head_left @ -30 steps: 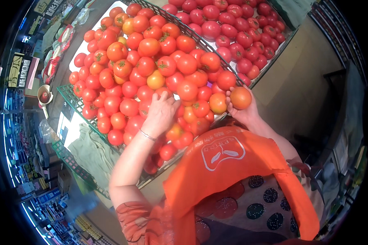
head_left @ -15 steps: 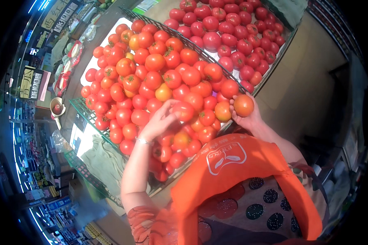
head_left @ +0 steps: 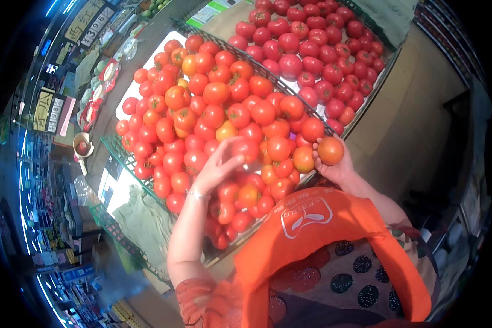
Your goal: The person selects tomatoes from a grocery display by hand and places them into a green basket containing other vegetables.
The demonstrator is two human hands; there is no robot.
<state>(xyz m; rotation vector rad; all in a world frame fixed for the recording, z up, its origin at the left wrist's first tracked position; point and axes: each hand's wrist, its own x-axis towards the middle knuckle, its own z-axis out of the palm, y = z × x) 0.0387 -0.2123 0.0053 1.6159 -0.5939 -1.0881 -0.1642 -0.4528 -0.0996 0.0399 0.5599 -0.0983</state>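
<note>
My right hand (head_left: 336, 168) is closed around an orange-red tomato (head_left: 331, 151) at the near right edge of a green crate (head_left: 113, 154). My left hand (head_left: 218, 168) reaches over the heap, thumb and fingers curved round the side of a red tomato (head_left: 245, 150). A bracelet circles the left wrist. Piled tomatoes (head_left: 216, 93) fill the crate, mostly red, with a few yellow-orange ones such as a tomato (head_left: 226, 131) just beyond my left hand. Another orange tomato (head_left: 303, 158) lies beside my right fingers.
Beyond this crate, a second one holds pinkish-red tomatoes (head_left: 290, 65). Grey-green cloth (head_left: 142, 218) drapes the near left corner. A handled ladle or scoop (head_left: 82, 147) lies at left, near price signs (head_left: 48, 112). My orange apron (head_left: 306, 218) is close to the crate's near edge.
The crates appear shifted slightly right and down in view. My left hand has drawn its tomato slightly toward the near left relative to the heap. The right hand still holds its orange-red tomato.
</note>
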